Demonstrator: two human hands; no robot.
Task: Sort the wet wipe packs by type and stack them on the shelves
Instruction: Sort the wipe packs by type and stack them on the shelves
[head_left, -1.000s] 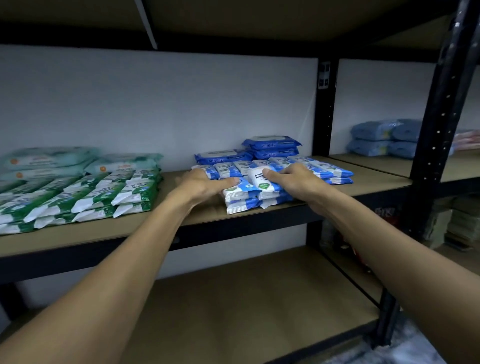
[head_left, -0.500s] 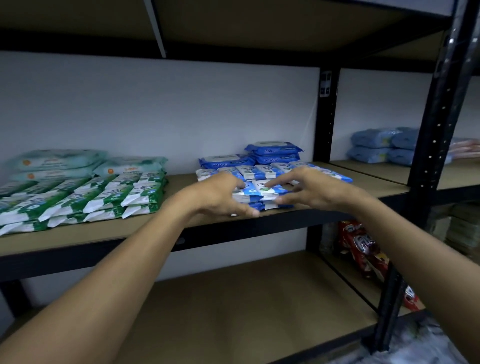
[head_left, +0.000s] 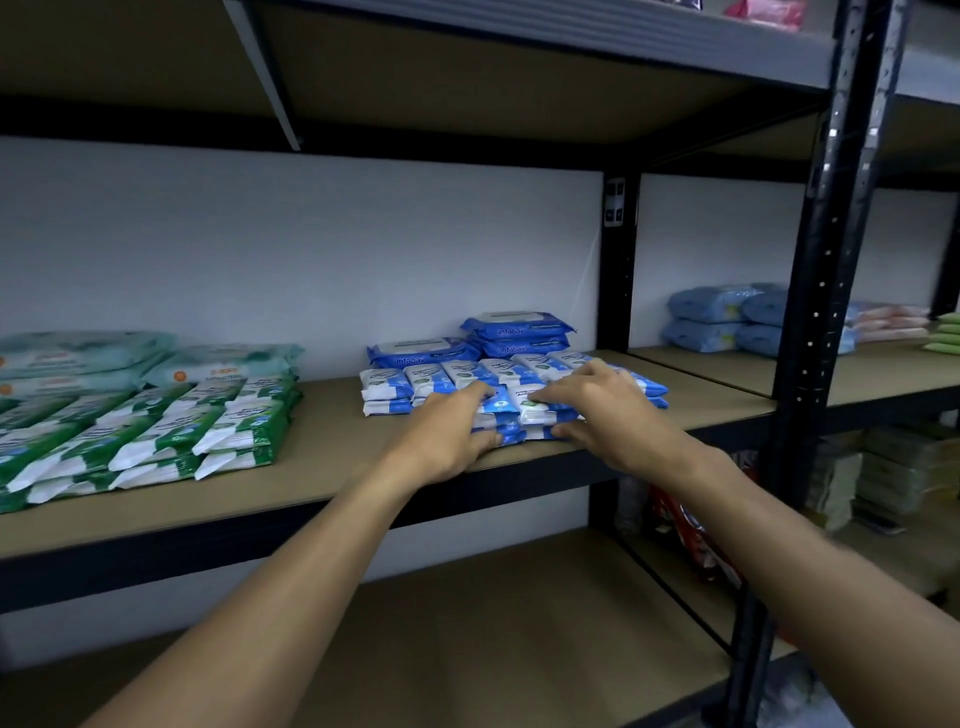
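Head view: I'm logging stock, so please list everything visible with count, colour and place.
blue-and-white packs: many, blue-white, stacked centre of middle shelf
dark blue packs: three, dark blue, behind those
green-and-white packs: many, green-white, shelf's left
teal packs: several, pale teal, behind the green ones
light blue packs: four visible, light blue, right bay
pink packs: few, pink, beside those
red packages: count unclear, red, lower right
left hand, right hand: two, bare, gripping front blue-and-white stack
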